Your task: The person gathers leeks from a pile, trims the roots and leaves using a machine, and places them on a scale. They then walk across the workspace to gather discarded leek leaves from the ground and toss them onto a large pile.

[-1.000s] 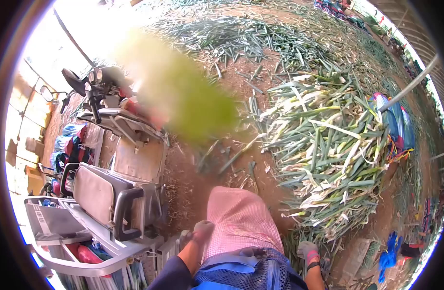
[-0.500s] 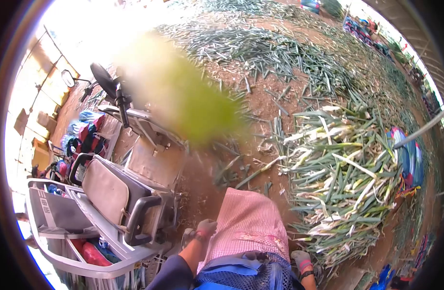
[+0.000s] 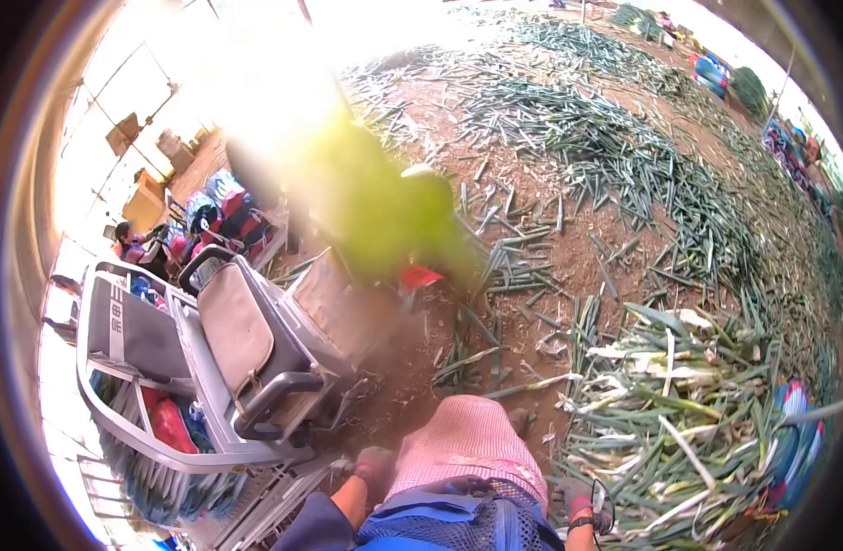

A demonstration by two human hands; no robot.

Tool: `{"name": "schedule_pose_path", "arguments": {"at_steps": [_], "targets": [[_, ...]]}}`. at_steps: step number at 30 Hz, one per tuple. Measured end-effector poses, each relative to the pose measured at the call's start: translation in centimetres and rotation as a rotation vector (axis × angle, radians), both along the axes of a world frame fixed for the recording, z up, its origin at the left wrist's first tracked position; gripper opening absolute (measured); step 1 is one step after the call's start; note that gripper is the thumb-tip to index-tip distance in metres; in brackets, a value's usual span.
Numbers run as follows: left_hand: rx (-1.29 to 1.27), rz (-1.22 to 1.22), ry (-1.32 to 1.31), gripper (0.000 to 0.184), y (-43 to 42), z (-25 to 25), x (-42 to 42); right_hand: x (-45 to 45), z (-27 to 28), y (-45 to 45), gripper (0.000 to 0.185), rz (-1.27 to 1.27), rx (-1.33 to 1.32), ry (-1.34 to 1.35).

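My left hand (image 3: 374, 466), in a greyish pink glove, hangs low beside the pink checked apron (image 3: 467, 436). Its fingers are blurred, so whether it grips anything is unclear. On the other side of the apron is my right hand (image 3: 573, 498), also gloved, with a dark band at the wrist. A thin dark round shape (image 3: 603, 507) shows beside that wrist; what it is I cannot make out. The right fingers are too small to read. Close to my right hand lies a heap of leeks or large green onions (image 3: 660, 427) with white stalks.
A grey three-wheeled cart (image 3: 229, 340) with a seat stands at left, bundles in its rear. Cut green leaves (image 3: 614, 147) litter the brown ground. A blue and red bundle (image 3: 793, 441) is at right. A person (image 3: 141, 248) sits far left. A yellow-green blur covers the upper middle.
The view has shifted left and up, so the leek heap appears lower and the cart farther right. Both hands stay low beside the apron; the left appears lower in view.
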State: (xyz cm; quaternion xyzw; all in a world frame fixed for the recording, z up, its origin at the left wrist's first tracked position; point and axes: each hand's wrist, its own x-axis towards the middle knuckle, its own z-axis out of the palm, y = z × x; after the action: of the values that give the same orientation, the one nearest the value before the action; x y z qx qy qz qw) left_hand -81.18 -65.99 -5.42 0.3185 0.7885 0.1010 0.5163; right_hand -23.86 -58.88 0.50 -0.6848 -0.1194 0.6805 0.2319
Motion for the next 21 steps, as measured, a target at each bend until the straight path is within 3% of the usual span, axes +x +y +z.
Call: {"name": "schedule_pose_path", "arguments": {"at_steps": [1, 3, 7, 10, 15, 17, 21], "targets": [[-0.097, 0.242, -0.07, 0.015, 3.2, 3.6, 2.0, 0.8, 0.4, 2.2, 0.003, -0.077, -0.075, 0.025], [-0.102, 0.417, -0.144, 0.019, 8.8, 8.9, 5.9, 4.7, -4.0, 4.8, 0.003, -0.088, 0.045, 0.19], [0.144, 0.523, -0.169, 0.017, 17.5, 14.9, 11.2, 5.7, -1.4, 11.5, 0.003, 0.014, -0.036, -0.078], [0.11, 0.464, -0.15, 0.019, 21.4, 16.9, 12.7, 7.4, -1.1, 15.2, 0.01, 0.032, -0.091, -0.12], [0.044, 0.501, -0.063, 0.016, 21.0, 11.9, 11.9, 8.4, -1.3, 18.5, 0.016, 0.027, -0.202, -0.113], [-0.073, 0.45, -0.034, 0.017, 18.7, 4.7, 9.9, 7.0, 1.7, 20.7, 0.018, 0.019, -0.246, -0.133], [0.027, -0.039, 0.051, 0.016, 20.2, 0.9, 10.1, 7.6, 0.0, 22.9, 0.011, 0.042, -0.286, -0.101]]}}
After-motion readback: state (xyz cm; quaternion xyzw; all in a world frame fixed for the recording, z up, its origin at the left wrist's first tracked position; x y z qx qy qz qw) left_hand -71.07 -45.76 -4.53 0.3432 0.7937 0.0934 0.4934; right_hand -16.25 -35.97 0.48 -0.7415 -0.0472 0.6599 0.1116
